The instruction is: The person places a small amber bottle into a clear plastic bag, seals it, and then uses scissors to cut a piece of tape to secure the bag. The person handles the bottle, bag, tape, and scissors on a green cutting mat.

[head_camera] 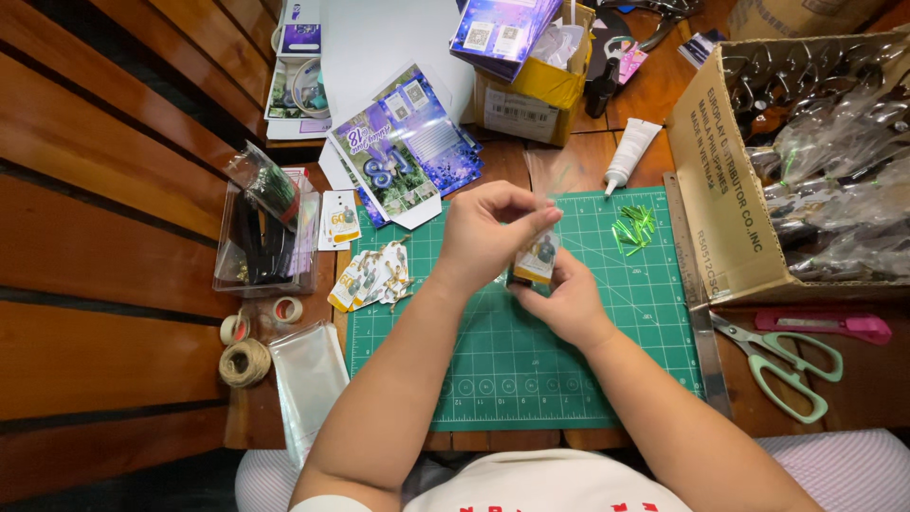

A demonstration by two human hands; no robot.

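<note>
Both hands meet over a green cutting mat and hold one small printed card tag between them. My left hand pinches the top of the tag with thumb and fingers. My right hand cups it from below. A pile of several similar tags with twine bows lies at the mat's left edge. Small green plastic strips are scattered on the mat's upper right.
A cardboard box of clear bags stands at right, with a metal ruler, green scissors and a pink cutter beside it. A glue tube, printed sheets, a clear bin, twine, tape rolls and cellophane sleeves lie left.
</note>
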